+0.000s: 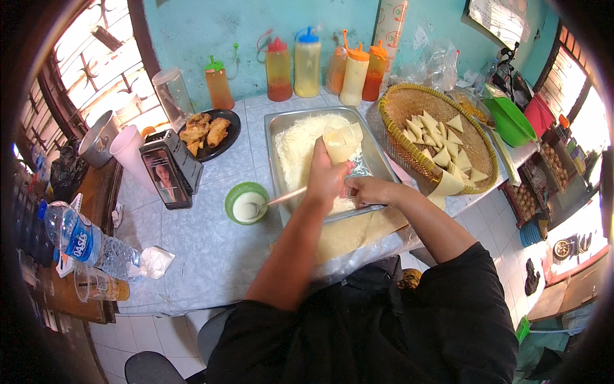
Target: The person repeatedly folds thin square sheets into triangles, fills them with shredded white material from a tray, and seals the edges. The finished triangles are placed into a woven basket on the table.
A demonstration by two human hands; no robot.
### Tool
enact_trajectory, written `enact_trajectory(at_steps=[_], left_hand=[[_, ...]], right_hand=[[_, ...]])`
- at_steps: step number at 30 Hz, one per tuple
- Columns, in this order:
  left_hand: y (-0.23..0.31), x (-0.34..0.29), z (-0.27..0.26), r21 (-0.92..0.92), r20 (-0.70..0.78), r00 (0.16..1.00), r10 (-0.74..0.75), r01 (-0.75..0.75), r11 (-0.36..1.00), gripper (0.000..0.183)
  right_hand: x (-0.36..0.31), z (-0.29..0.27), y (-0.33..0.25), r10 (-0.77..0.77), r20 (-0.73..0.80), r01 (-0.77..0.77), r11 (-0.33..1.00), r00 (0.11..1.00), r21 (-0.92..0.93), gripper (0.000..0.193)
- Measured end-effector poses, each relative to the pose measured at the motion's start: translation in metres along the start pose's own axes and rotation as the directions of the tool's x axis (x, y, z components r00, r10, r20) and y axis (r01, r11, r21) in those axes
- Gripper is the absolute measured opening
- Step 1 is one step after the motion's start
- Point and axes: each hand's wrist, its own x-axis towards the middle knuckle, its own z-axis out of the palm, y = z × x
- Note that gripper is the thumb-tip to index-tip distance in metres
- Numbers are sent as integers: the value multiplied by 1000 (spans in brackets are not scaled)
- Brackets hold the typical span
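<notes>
Left hand [327, 178]: fingers closed around a pale pastry sheet rolled into a cone [342, 142], held upright with the open mouth up, over the metal tray [377, 168]; the position looks meant to let spills fall back into the tray.
Right hand [359, 189]: just beside the left hand, low over the tray's near edge; fingers curled, but whether they pinch anything cannot be told, since the left hand hides the tips.
Metal tray: rectangular, on the tiled counter [211, 243] directly ahead of the person; holds a heap of white shredded filling [306, 144].
Green bowl [247, 202]: left of the tray, near the left forearm; holds white paste and a spoon [276, 200] whose handle leans toward the tray, within easy reach.
Woven basket [400, 105]: right of the tray, tilted; holds folded pastry triangles [441, 137], set apart from the loose filling.
Stack of flat pastry sheets [348, 233]: at the counter's near edge, below the tray, under the forearms.
Black plate [231, 131]: behind the bowl, with fried pieces [204, 131].
Phone [166, 178]: propped upright, screen facing the person.
Sauce bottles [307, 61]: in a row against the blue wall.
Water bottle [86, 243]: lying at the far left.
</notes>
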Motion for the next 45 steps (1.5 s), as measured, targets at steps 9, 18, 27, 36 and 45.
enact_trajectory(at_steps=[9, 18, 27, 36, 45], left_hand=[[-22, 8, -2, 136, -22, 979, 203, -199, 971, 56], [-32, 11, -6, 404, -135, 984, 117, -53, 913, 56], [-9, 1, -2, 47, -19, 999, -39, 40, 998, 50], [-5, 3, 0, 117, -43, 984, -170, 174, 978, 44], [0, 0, -13, -120, 7, 990, -142, 142, 983, 31]], right_hand=[[1, -22, 12, -110, -135, 134, 973, 985, 189, 22], [-43, -84, -62, -119, -475, 316, 878, 872, 360, 20], [-11, -74, -76, -315, -493, 311, 946, 811, -93, 20], [-8, -59, -76, -303, -478, 294, 951, 824, -96, 25], [-22, -67, -35, -6, -637, 250, 922, 771, 295, 23]])
